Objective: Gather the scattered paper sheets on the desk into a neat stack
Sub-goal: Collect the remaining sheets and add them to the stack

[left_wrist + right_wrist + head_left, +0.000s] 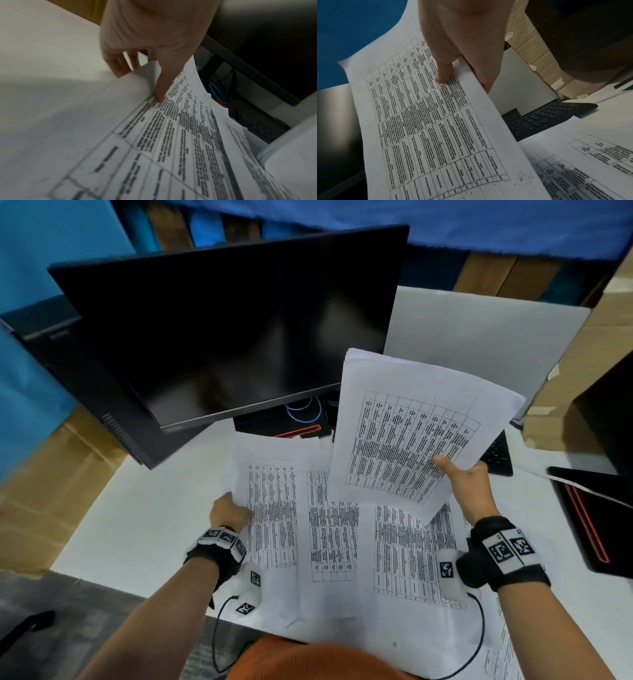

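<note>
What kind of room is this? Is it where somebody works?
Probably an office desk or work station. There is a big dark monitor, a black keyboard, and printed paper sheets full of tables spread over the white desk.

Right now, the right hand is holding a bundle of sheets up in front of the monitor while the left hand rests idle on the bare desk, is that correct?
Not quite: the left hand is not idle. The left wrist view shows its fingers pinching the edge of a sheet on the desk. The right hand does hold the bundle up by the monitor.
</note>
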A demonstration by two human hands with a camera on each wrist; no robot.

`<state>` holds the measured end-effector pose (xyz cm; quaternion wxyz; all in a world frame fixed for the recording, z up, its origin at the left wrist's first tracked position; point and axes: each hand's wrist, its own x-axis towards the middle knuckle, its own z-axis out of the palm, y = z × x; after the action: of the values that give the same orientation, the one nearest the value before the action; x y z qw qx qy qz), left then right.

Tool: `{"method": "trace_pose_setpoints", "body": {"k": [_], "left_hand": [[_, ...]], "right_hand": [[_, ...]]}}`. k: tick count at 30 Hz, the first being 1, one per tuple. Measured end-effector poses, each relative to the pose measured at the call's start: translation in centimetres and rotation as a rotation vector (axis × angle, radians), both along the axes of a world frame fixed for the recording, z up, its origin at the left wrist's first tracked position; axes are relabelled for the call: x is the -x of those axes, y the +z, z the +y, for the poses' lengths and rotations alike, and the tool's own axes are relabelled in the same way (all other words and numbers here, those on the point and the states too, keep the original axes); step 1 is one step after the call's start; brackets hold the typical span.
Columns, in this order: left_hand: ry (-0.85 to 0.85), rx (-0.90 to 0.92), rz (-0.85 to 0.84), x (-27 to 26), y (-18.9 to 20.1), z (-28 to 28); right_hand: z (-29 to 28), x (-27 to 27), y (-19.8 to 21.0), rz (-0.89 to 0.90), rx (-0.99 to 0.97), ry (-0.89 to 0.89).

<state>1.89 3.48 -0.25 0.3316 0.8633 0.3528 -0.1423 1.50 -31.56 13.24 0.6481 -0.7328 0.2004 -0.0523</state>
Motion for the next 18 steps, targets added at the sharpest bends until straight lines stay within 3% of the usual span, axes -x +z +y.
{"method": "trace_pose_setpoints", "body": {"k": [3,7,11,18], "left_hand": [[-0.019,0.024,-0.114,0.5,0.0,0.2],[0.024,-0.053,0.037,1.2,0.5,-1.4],[0.139,-0.007,0.050,0.4,0.8,-2.6],[0.128,0.061,0.121,0.1,0.5,-2.5]], "right_hand": [[-0.6,-0.3,-0.9,-0.025,0.022,0.030],[-1.1,-0.5,-2.4,-0.030,0.006,0.068],[-1.3,-0.8,-3.1,-0.037,0.010,0.068],[-1.5,-0.8,-3.5,-0.057,-0.003,0.048]]}}
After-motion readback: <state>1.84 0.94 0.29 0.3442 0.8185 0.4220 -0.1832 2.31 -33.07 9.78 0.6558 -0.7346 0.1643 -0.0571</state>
